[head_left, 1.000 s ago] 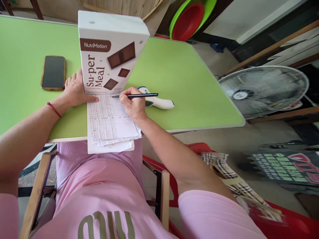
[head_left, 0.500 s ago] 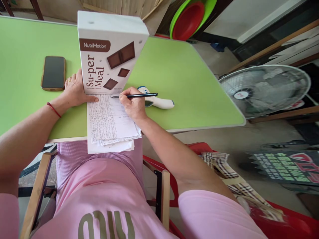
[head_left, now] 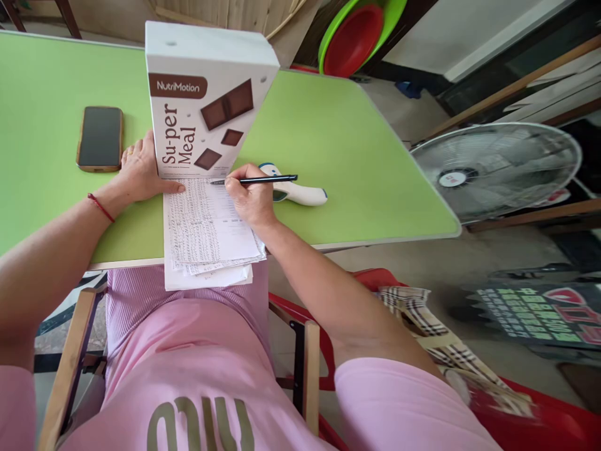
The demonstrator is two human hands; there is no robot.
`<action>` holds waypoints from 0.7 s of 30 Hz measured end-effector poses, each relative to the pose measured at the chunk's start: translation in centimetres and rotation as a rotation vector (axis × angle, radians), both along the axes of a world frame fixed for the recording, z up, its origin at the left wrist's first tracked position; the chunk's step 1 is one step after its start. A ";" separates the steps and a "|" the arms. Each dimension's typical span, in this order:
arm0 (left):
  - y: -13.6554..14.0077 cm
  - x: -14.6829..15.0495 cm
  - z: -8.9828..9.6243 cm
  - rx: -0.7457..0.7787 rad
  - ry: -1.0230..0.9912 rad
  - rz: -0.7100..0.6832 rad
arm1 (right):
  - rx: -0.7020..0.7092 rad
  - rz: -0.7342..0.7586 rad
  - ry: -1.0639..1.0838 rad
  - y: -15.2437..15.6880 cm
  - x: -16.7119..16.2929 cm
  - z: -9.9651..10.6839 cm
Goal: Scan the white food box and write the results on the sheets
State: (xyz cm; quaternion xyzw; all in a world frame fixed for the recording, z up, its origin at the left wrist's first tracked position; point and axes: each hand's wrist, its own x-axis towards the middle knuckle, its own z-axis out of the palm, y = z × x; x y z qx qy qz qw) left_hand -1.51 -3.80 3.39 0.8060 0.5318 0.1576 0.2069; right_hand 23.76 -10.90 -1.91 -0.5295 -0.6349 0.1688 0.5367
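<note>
My right hand pinches a black pen, its tip at the written sheet just below the box. Dense handwriting fills the left part of the paper stack, which hangs over the table's near edge. A white "Su-per Meal" box stands upright at the top of the paper. My left hand lies open against the box's lower left side, thumb stretched over the paper's edge; the box partly hides its fingers. Just past my right hand lies a white handheld thermometer.
A phone lies on the green table, left of the box. Beyond the table's right end stands a fan. Green and red basins are behind. A checked bag rests on a red chair at my right.
The pen and right hand have shifted very slightly, if at all, along the written line. The whole view has drifted a little; the left hand, box and papers keep their places.
</note>
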 end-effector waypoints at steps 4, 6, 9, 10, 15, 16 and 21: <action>0.2 -0.1 -0.3 0.016 0.000 0.012 | 0.023 -0.007 -0.020 0.0 0.0 0.2; 0.2 -0.1 -0.4 0.028 -0.006 0.009 | 0.009 -0.018 -0.030 -0.1 0.0 0.2; 0.3 -0.2 -0.3 0.021 -0.004 -0.003 | -0.005 -0.021 -0.009 -0.1 0.0 0.1; 0.3 -0.2 -0.2 0.014 -0.001 -0.004 | -0.007 -0.020 0.008 0.0 -0.1 0.1; 0.5 -0.2 -0.7 0.017 -0.022 0.020 | -0.010 -0.054 0.065 0.0 -0.2 0.1; 0.7 -0.2 -0.9 0.022 -0.028 0.023 | -0.005 -0.067 0.068 0.0 -0.3 0.1; 1.0 -0.1 -1.5 0.026 -0.021 0.035 | 0.034 -0.091 0.053 -0.1 -0.3 0.3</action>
